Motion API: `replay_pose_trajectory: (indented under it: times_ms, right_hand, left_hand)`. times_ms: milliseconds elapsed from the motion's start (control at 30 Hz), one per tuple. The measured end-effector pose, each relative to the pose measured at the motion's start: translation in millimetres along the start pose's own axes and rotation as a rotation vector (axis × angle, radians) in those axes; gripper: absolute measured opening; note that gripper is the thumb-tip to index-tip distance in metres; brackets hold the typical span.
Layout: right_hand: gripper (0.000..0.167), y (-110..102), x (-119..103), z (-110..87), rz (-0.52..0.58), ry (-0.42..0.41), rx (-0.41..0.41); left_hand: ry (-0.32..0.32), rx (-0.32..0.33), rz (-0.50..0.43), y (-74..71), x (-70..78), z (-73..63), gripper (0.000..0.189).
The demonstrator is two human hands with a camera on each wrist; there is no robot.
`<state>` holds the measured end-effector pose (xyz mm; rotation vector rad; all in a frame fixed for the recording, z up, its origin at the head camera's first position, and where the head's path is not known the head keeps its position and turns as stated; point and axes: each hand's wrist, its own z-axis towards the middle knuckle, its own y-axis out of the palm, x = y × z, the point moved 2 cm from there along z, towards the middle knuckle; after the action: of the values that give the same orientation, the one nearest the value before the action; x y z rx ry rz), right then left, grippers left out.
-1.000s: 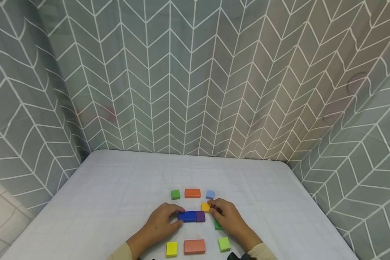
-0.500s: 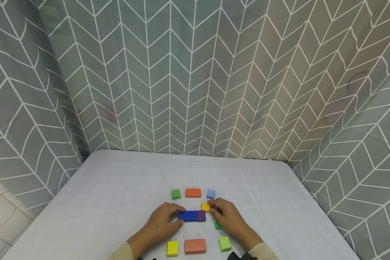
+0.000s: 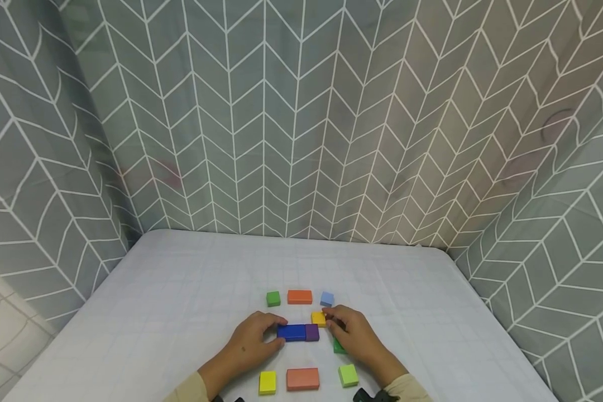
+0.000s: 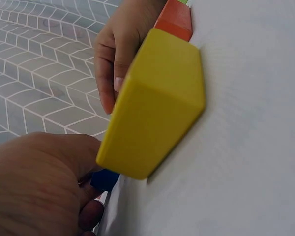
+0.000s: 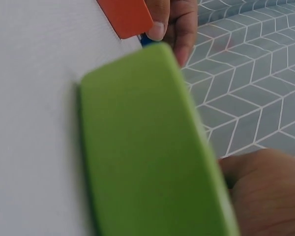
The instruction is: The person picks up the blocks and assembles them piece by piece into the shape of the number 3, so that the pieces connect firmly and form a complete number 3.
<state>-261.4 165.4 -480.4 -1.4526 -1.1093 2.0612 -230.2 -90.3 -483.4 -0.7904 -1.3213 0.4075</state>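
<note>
In the head view, my left hand (image 3: 253, 336) pinches the left end of a blue block (image 3: 292, 333) between thumb and fingers. A small purple block (image 3: 312, 333) lies flush against the blue one's right end. My right hand (image 3: 354, 333) has thumb and index finger at the right side of an amber-yellow block (image 3: 318, 319), which sits just behind the purple block; its grip looks like a pinch. Partly hidden under the right hand is a dark green block (image 3: 338, 347). The left wrist view shows only a bit of the blue block (image 4: 104, 180) by the left fingers.
Behind the hands lie a green block (image 3: 273, 298), an orange block (image 3: 300, 297) and a light blue block (image 3: 327, 298). Nearer are a yellow block (image 3: 268, 383), a salmon block (image 3: 303, 379) and a lime block (image 3: 348, 375). A white cloth covers the table (image 3: 206, 268); patterned curtains (image 3: 291, 139) surround it.
Both hands keep their hold and place among the blocks. The whole head view shifts very slightly.
</note>
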Motion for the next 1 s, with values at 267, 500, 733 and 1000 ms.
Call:
replay_pose_trajectory:
  times_ms: [267,500,733,1000]
  right_hand:
    - [0.033,-4.0,2.2,-8.3,0.088,0.033,0.035]
    - [0.036,-10.4,9.9,-19.3,0.209,0.068,0.041]
    - [0.035,-20.4,19.4,-33.6,0.214,0.03,-0.019]
    - [0.037,-28.7,20.4,-37.9,0.199,0.0,-0.139]
  left_hand:
    - [0.004,-0.004,-0.011,-0.5,-0.1,-3.1,0.035]
    - [-0.005,-0.008,-0.031,-1.0,0.1,-2.6,0.036]
    - [-0.013,-0.009,-0.026,0.3,2.7,0.6,0.037]
    - [-0.005,-0.011,-0.012,-1.5,0.9,-0.5,0.036]
